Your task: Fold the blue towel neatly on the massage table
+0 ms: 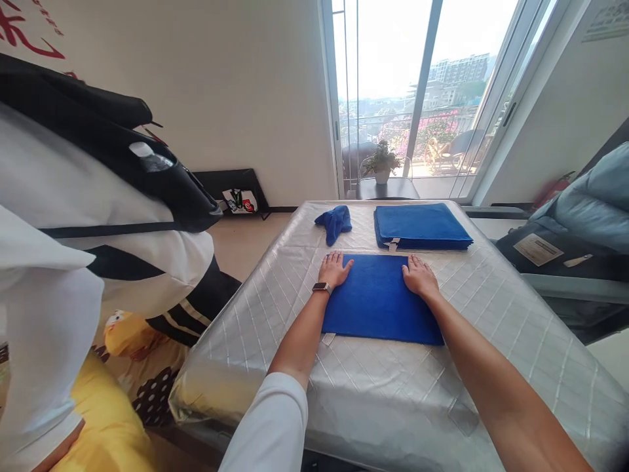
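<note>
A folded blue towel [378,298] lies flat on the silver quilted table cover [393,387]. My left hand [334,269] rests flat and open on the towel's far left corner, a watch on its wrist. My right hand [419,275] lies flat and open on the far right corner. Beyond them sits a stack of folded blue towels [420,226], and to its left a crumpled blue cloth [335,221].
A large white, black and yellow plush shape [73,229] fills the left side. Glass balcony doors [417,98] stand behind the table, with a small potted plant [382,160] on a dark stand. Bags and grey-blue items [565,242] lie at the right.
</note>
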Motion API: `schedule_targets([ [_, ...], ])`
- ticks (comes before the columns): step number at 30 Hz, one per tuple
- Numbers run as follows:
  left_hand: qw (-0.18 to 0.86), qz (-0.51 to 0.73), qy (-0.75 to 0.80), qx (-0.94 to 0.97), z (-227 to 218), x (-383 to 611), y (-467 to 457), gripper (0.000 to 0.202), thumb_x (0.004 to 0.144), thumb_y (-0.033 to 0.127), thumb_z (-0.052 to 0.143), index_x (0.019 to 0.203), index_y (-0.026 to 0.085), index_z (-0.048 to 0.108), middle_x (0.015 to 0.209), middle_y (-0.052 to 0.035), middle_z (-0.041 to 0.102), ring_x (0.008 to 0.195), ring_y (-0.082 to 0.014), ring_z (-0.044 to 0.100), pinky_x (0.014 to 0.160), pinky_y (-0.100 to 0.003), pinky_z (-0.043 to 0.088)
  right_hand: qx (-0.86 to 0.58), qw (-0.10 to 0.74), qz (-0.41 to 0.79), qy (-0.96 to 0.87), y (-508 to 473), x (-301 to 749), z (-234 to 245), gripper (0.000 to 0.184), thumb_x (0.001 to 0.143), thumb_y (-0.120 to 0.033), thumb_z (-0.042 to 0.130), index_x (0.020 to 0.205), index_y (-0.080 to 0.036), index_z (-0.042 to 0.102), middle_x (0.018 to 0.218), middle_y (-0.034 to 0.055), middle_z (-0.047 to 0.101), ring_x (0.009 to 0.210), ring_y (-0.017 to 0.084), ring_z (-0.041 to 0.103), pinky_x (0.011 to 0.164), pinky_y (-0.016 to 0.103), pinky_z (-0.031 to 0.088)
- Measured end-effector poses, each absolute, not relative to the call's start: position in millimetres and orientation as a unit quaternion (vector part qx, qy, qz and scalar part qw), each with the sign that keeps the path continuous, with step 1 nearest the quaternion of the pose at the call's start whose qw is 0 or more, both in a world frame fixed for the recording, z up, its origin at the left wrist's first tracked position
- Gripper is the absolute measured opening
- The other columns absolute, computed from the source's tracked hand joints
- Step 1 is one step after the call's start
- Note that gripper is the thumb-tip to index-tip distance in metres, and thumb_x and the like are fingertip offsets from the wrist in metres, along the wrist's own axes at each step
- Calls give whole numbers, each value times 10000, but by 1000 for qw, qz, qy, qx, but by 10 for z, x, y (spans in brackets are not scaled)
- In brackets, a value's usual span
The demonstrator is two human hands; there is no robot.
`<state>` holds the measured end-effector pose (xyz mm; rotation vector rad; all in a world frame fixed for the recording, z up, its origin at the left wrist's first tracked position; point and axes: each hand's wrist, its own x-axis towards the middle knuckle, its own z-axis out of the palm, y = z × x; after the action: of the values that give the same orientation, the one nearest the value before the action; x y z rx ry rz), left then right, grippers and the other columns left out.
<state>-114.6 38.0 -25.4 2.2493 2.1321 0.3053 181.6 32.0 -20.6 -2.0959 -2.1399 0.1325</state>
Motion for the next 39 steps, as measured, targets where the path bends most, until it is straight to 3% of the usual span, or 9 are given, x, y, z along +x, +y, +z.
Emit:
schedule_targets([
  [8, 21, 101, 682, 724, -237, -1128, 377, 776, 997, 640, 162, 1571, 148, 337, 1642, -112, 311, 1530, -241, 238, 1257, -430, 136, -709, 25, 29, -704, 253, 1778, -88, 672, 1023, -401, 159, 1600, -70, 250, 1674, 107, 202, 1539, 249, 177, 1244, 476, 143],
  [19, 24, 108, 682, 723, -174, -1107, 344, 750, 1010, 619, 190, 1568, 141, 340, 1644, -105, 307, 1531, -237, 233, 1257, -420, 141, -677, 32, 34, -734, -284, 1830, -250, 691, 1034, -460, 153, 1609, -85, 233, 1674, 109, 194, 1547, 234, 145, 1247, 442, 155],
  [29, -79, 182, 688, 698, 16, -976, 55, 567, 1061, 412, 200, 1473, 158, 495, 1548, -100, 478, 1445, -226, 400, 1205, -386, 290, -685, 59, 57, -724, -329, 1781, -172, 670, 1039, -434, 185, 1604, -79, 253, 1673, 107, 199, 1546, 230, 148, 1253, 426, 133],
  [34, -50, 186, 619, 761, 129, -343, -45, 606, 1075, 455, 139, 1428, 173, 544, 1514, -88, 522, 1431, -204, 424, 1196, -360, 317, -686, 65, 58, -722, -340, 1761, -158, 673, 1036, -434, 186, 1600, -74, 262, 1672, 106, 200, 1543, 233, 163, 1255, 424, 129],
  [39, 0, 149, 493, 857, -13, 575, -118, 638, 1070, 508, 169, 1511, 132, 436, 1588, -123, 415, 1489, -228, 338, 1221, -394, 282, -669, 47, 40, -741, -342, 1816, -204, 661, 1017, -373, 270, 1614, -94, 225, 1677, 108, 188, 1548, 240, 139, 1249, 430, 158],
])
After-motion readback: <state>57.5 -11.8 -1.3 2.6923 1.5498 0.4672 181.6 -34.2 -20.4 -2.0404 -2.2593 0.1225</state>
